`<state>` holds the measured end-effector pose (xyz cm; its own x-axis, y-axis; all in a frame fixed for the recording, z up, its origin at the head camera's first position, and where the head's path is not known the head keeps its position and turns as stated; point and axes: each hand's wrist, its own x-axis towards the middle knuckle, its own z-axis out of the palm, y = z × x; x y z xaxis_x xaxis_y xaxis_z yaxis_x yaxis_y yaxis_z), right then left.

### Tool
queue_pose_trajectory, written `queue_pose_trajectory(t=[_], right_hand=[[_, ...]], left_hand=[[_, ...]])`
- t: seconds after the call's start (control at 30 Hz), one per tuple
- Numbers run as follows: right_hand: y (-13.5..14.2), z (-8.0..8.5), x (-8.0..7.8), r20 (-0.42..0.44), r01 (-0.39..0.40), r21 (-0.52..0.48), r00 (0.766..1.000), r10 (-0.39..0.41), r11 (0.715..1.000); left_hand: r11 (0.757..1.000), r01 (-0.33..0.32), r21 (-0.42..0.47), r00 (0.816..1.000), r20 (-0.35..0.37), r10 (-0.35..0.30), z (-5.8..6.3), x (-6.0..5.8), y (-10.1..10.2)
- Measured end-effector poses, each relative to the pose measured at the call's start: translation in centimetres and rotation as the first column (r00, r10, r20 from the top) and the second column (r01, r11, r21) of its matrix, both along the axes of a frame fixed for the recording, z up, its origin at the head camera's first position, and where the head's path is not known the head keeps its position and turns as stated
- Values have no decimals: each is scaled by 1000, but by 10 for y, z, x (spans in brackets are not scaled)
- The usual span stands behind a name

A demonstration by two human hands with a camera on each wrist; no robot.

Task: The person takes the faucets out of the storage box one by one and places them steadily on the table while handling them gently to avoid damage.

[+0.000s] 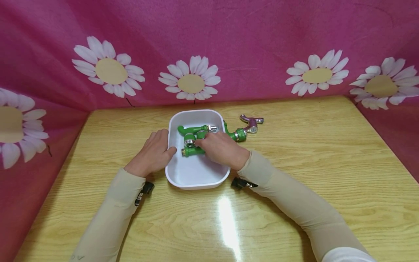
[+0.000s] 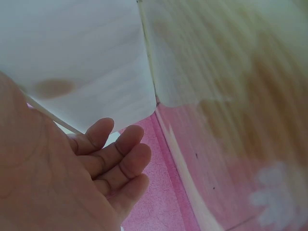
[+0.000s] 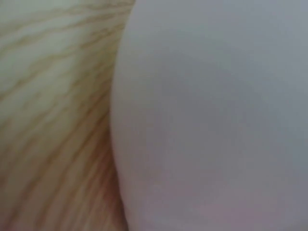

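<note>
A white plastic tub (image 1: 196,178) stands on the table in the head view, with green taps (image 1: 193,130) lying inside it. One ends in a chrome spout tip, and a brass threaded end shows nearer me. My right hand (image 1: 222,147) reaches over the tub's right wall and grips a green tap (image 1: 194,151), its fingertips partly hidden under the hand. On the left side, my left hand (image 1: 154,153) holds the tub's rim, thumb over the edge and fingers along the outside. The left wrist view shows these fingers (image 2: 130,166) slightly bent beside the white wall.
Just right of the tub lies another green tap (image 1: 240,134), close to a purple tap (image 1: 252,123) with chrome parts. A pink cloth with daisies (image 1: 229,54) hangs behind the wooden table (image 1: 294,145). The tub's outer wall (image 3: 207,120) fills most of the right wrist view.
</note>
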<state>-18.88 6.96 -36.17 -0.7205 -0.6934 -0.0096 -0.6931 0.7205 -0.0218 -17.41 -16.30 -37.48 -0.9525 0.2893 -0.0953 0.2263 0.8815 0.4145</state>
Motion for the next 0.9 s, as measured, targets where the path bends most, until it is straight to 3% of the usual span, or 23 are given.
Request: queue_pose_trajectory(t=[0.9], right_hand=[[0, 1, 1, 18, -9, 23, 1000, 9, 1000]], left_hand=[[999, -5, -34, 1000, 7, 5, 2, 1, 1]])
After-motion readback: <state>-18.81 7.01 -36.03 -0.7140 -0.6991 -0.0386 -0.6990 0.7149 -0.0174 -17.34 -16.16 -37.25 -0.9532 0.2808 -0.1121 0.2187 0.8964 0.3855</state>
